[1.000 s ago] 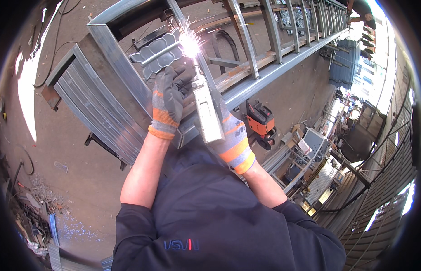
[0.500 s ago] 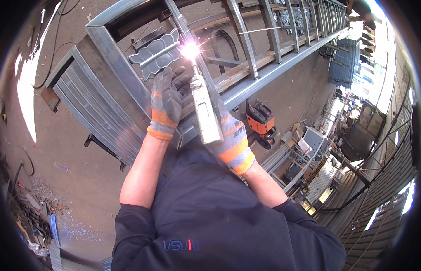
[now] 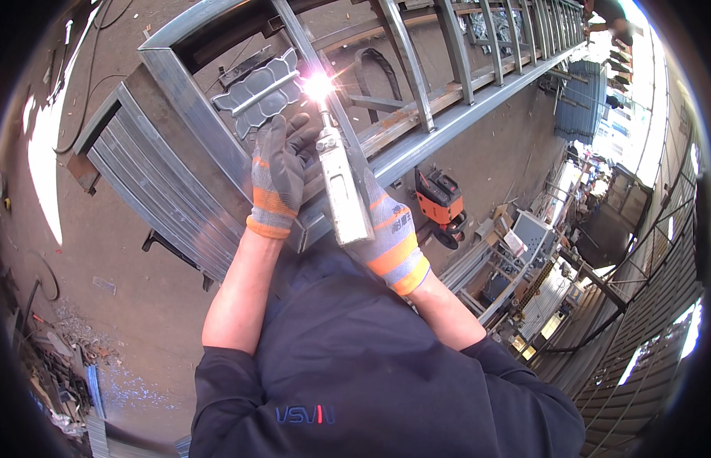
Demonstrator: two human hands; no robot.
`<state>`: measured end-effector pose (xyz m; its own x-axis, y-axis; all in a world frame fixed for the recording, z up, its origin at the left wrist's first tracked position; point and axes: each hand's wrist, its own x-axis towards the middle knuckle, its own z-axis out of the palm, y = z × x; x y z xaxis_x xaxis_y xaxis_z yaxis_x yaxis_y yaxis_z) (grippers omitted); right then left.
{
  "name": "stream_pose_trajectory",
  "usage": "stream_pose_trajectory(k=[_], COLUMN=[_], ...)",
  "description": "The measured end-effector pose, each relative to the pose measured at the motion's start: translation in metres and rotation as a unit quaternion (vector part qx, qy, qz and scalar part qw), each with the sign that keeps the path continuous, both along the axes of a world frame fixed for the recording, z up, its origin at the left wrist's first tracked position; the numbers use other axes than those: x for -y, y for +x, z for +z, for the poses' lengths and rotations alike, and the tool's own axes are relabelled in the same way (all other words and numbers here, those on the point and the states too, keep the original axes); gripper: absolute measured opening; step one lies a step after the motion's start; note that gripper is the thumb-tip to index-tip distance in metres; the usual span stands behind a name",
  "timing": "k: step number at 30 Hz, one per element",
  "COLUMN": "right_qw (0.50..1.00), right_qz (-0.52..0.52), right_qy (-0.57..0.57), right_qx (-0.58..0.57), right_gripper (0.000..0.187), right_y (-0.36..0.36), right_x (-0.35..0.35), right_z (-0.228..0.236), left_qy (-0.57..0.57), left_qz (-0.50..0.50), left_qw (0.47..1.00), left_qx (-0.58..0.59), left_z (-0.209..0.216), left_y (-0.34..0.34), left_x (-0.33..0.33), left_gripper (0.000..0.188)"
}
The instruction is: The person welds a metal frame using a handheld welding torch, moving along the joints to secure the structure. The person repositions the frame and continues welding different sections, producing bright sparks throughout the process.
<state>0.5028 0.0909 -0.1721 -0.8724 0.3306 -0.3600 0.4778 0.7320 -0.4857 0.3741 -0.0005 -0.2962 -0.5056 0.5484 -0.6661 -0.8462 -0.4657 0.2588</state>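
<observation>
White glare (image 3: 317, 86) sits slightly lower than a second ago | head view | gloved right hand (image 3: 387, 229) grips silver-white box-shaped metal torch (image 3: 348, 210), tip at glare | gloved left hand (image 3: 277, 164) half-open, beside grey scalloped metal plate (image 3: 260, 98)

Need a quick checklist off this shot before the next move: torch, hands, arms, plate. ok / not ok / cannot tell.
1. Torch gripped by right hand: ok.
2. Left hand out of the glare: ok, though close to it.
3. Gloves on both hands: ok.
4. Forearms covered: not ok, bare between cuffs and sleeves.
5. Grey scalloped plate touching the metal bar: cannot tell, glare hides the spot.
</observation>
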Motion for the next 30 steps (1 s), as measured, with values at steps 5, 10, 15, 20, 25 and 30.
stream_pose_trajectory(k=[5,10,15,20,25,30], right_qw=[0.999,0.992,0.967,0.932,0.926,0.906], right_qz=[-0.025,-0.059,-0.07,-0.041,0.088,0.094], right_qy=[-0.02,-0.109,-0.243,-0.36,-0.362,-0.4], right_qx=[-0.012,0.005,0.018,0.009,-0.062,-0.103], right_gripper=[0.049,0.056,0.065,0.075,0.071,0.071], right_y=[0.007,0.007,-0.006,-0.027,-0.052,-0.08], right_x=[-0.002,-0.01,-0.041,-0.071,-0.088,-0.089], right_z=[0.011,0.041,0.054,0.025,-0.013,-0.033], left_qy=[0.046,0.054,0.03,-0.081,-0.103,0.075], left_qz=[0.014,0.02,0.05,0.083,0.093,0.143], left_qw=[0.999,0.998,0.998,0.99,0.99,0.98], left_qx=[0.02,0.006,-0.012,-0.076,-0.013,0.115], left_z=[0.001,0.012,0.02,0.027,0.025,0.016], left_y=[0.0,-0.002,-0.003,-0.007,-0.005,-0.001], left_x=[0.006,0.017,0.012,-0.003,-0.005,0.005], left_gripper=[0.051,0.054,0.058,0.058,0.069,0.056])
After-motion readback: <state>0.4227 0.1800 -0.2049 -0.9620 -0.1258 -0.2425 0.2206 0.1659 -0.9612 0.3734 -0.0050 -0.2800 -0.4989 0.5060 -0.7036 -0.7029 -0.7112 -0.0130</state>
